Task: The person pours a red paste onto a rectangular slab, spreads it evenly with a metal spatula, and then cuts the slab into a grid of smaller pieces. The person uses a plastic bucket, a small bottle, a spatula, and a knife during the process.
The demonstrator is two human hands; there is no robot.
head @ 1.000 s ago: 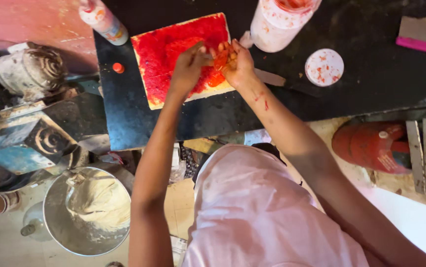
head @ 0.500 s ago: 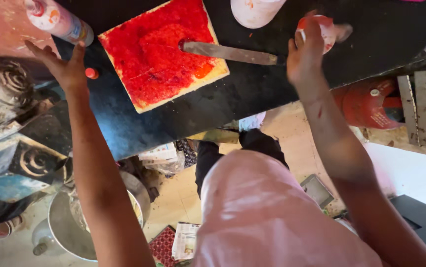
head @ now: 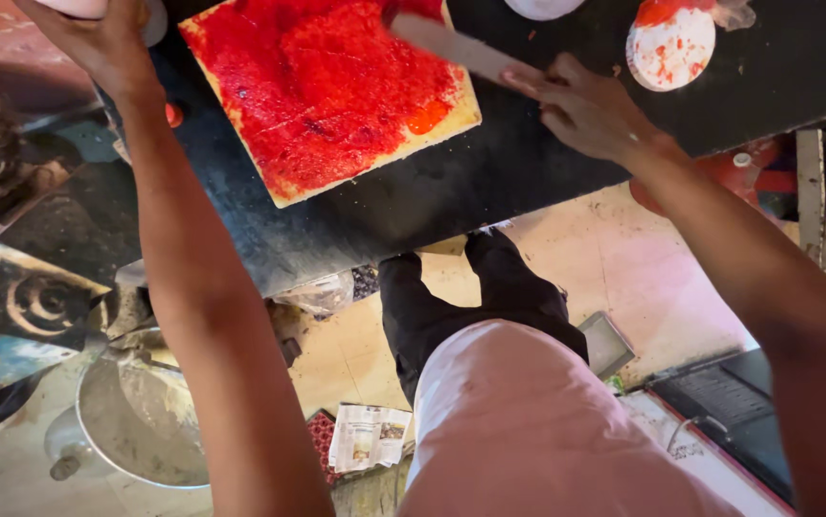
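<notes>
Since the last frame, our right hand (head: 585, 110) left the round lid (head: 669, 46) and grasps the palette knife (head: 451, 43); our left hand (head: 97, 38) apparently grips a bottle (head: 78, 8) beside the red-coated board (head: 327, 91).

You are working with two bare hands: your left hand (head: 97, 43) and your right hand (head: 590, 110). One square board (head: 327, 91) coated in red paint is lying on the one black tabletop (head: 489, 182). One flat blade (head: 456, 48) is resting across the board. One round white lid (head: 669, 48) spattered with red is sitting on the tabletop. One metal basin (head: 140, 421) is standing on the floor, and one folded newspaper (head: 367, 436) is lying near it.
</notes>
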